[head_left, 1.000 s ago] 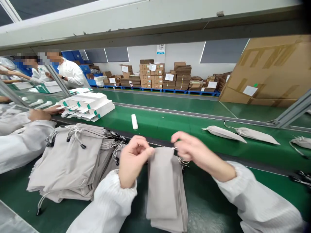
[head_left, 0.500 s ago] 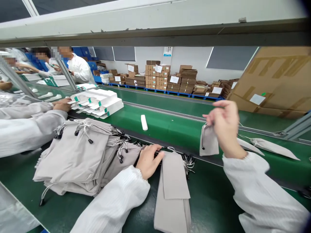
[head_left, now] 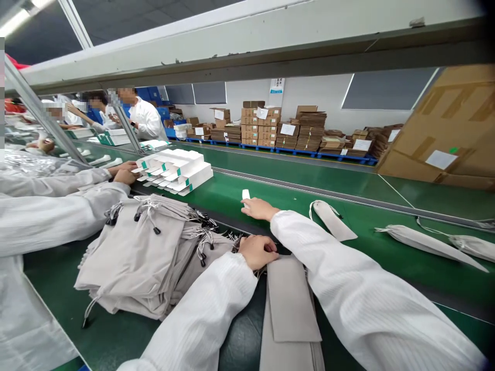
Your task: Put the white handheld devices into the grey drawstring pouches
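In the head view, the right hand (head_left: 258, 208) has let go of the slim greige drawstring pouch (head_left: 331, 220) it was lifting. That pouch now lies on the green conveyor belt (head_left: 367, 216) just beyond the right forearm, its white cord looped at the top. The right hand's fingers (head_left: 251, 204) stretch out flat and open, holding nothing, with their tips at a small white plastic cylinder (head_left: 246, 194) lying on the belt. The left hand (head_left: 257, 252) rests low, fingers curled loosely over the cords at the edge of a heap of greige drawstring pouches (head_left: 143, 247); whether they pinch a cord cannot be told. A flat pile of greige fabric pouches (head_left: 290, 304) lies between the forearms. 2 more greige pouches (head_left: 425, 246) lie farther right on the belt. Beyond, a co-worker's hands (head_left: 124, 175) rest beside a stack of white cartons with green tabs (head_left: 174, 172), and brown cardboard boxes (head_left: 263, 123) stand on blue pallets.
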`<control>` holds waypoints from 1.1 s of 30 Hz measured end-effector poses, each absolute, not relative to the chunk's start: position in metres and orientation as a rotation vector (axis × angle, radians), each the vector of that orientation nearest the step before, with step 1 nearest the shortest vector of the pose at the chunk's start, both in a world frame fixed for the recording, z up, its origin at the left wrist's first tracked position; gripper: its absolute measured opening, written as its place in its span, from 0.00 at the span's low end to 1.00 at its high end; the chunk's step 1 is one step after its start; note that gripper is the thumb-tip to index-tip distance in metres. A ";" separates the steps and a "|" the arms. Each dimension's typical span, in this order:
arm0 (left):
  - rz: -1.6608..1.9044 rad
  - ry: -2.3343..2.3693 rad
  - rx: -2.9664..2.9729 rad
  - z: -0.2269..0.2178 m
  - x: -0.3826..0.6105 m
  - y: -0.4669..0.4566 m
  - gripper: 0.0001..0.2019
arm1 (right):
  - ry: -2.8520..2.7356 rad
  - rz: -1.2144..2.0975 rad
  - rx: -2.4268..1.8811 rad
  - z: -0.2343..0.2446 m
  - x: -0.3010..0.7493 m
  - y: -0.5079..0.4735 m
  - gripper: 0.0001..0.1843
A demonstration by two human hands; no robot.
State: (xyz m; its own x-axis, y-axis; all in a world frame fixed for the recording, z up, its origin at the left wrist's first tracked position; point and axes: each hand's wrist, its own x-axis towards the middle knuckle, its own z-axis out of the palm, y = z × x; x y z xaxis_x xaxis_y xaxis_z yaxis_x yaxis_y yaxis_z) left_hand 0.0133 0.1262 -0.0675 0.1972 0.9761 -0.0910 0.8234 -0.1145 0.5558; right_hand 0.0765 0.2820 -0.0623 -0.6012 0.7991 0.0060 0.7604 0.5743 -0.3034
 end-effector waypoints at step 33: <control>0.949 1.153 2.815 0.008 0.023 0.078 0.10 | -1.277 1.069 -0.636 0.037 0.232 0.118 0.49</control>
